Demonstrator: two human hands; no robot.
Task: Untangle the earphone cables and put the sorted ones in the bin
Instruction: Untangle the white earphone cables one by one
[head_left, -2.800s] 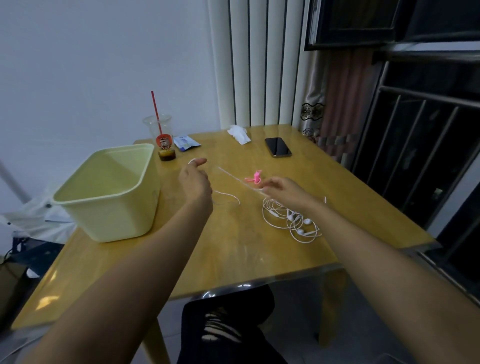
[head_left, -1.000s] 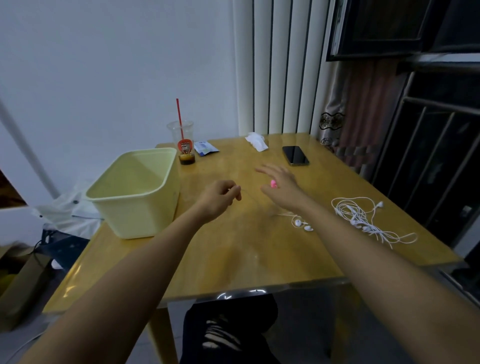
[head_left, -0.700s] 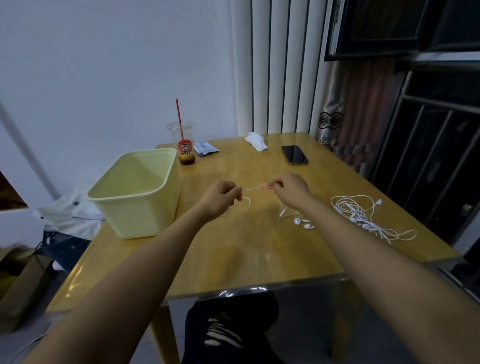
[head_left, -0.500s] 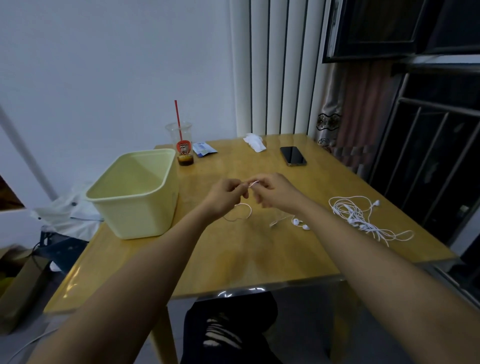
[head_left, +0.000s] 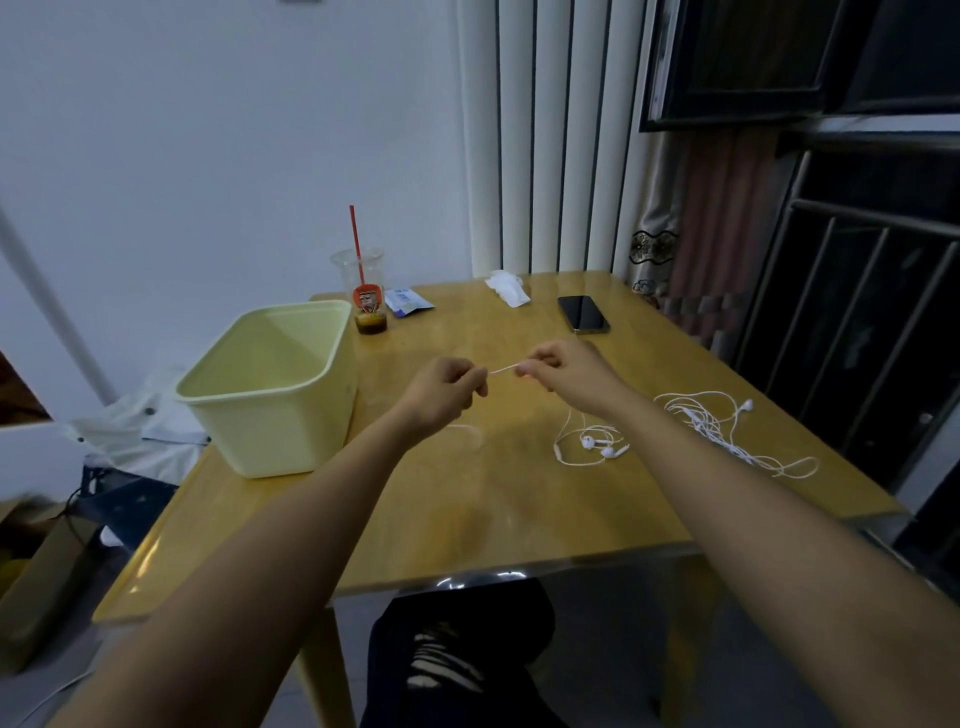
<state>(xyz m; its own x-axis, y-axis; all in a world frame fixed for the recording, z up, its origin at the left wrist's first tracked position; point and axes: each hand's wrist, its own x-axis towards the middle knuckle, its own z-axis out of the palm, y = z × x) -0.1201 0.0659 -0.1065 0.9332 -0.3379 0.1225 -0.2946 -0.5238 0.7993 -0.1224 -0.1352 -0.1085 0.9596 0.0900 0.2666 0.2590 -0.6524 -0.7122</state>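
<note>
Person's left hand (head_left: 447, 387) and right hand (head_left: 566, 371) each pinch 1 thin white earphone cable (head_left: 503, 369) in their fingers, pulled taut above the wooden tabletop (head_left: 493, 509). The pale yellow plastic bin (head_left: 275, 441) looks empty, and the tangled white cable pile (head_left: 717, 426) sits untouched, so it's mostly undone.

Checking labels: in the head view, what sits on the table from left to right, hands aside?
bin → cup with red straw → blue packet → white tissue → phone → tangled earphone pile
</note>
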